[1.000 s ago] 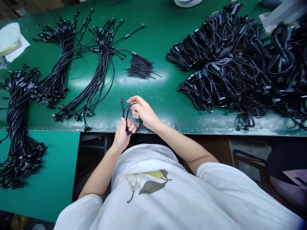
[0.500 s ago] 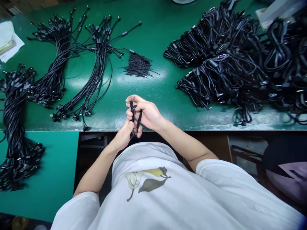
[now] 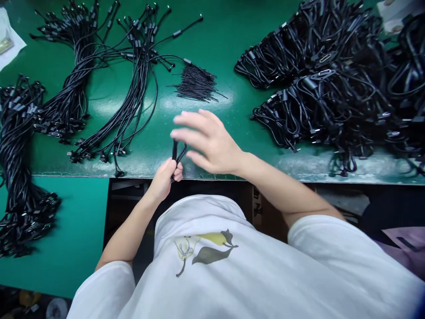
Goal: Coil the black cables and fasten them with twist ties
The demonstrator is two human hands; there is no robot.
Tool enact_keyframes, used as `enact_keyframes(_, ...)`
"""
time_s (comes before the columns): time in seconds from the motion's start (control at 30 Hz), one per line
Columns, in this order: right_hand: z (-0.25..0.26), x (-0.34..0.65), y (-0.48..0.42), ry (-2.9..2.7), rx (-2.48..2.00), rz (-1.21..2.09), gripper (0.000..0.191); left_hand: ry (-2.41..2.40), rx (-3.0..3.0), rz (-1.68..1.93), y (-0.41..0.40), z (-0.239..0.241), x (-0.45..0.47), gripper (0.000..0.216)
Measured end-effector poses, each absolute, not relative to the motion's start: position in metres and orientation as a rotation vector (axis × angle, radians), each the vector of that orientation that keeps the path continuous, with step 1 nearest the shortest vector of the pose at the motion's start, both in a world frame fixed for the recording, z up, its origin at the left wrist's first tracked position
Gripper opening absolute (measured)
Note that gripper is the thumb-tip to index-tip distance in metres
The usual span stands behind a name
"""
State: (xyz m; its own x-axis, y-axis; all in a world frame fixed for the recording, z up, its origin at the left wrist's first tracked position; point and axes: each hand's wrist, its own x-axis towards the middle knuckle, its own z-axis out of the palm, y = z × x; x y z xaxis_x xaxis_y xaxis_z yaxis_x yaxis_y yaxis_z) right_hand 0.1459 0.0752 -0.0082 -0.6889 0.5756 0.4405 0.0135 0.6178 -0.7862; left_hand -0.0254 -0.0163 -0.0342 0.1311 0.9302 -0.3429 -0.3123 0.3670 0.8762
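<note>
A short black cable (image 3: pixel 179 154), folded into a loop, is gripped by my left hand (image 3: pixel 165 177) just in front of the table edge. The fingers are wrapped round its lower part, and the loop sticks up above them. My right hand (image 3: pixel 210 142) is a little to the right of the cable, with its fingers spread and somewhat blurred. Nothing shows between those fingers. Beyond the right hand, a small pile of thin black ties (image 3: pixel 196 83) lies on the green table (image 3: pixel 212 40).
Bundles of straight black cables (image 3: pixel 141 79) lie on the left, one (image 3: pixel 21 133) reaching onto a lower green surface (image 3: pixel 84 230). At right, a large heap of coiled black cables (image 3: pixel 315 88) covers the table. White paper (image 3: pixel 9 42) lies at far left.
My right hand has let go of the cable, moved right and spread its fingers. My left hand still holds the cable and has shifted slightly left. The view has tilted slightly.
</note>
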Motion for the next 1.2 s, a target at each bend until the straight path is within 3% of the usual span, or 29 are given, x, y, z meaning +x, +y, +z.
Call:
enact_keyframes(0.13,-0.013,0.153,0.073,-2.718,-0.351,0.471,0.018,1.172,1.084,0.888,-0.014,-0.041,-0.025,0.034)
enact_keyframes(0.27,-0.022,0.157,0.069,-2.924,-0.396,0.282,0.025,1.194,1.103,0.835,-0.016,-0.042,-0.025,0.034)
enact_keyframes(0.63,-0.022,0.156,0.092,-2.932,-0.009,-0.036,0.03,0.834,0.498,0.55,0.0,-0.038,-0.036,0.033)
enact_keyframes(0.8,-0.019,0.161,0.11,-2.934,0.105,-0.175,0.028,0.761,0.215,0.65,0.004,-0.039,-0.022,0.022)
enact_keyframes(1.03,-0.029,0.165,0.118,-2.815,0.127,-0.212,0.027,0.81,0.022,0.647,0.002,-0.033,-0.013,0.032)
enact_keyframes(1.2,-0.03,0.157,0.111,-2.821,0.134,-0.203,0.028,0.865,0.102,0.744,-0.004,-0.036,-0.012,0.026)
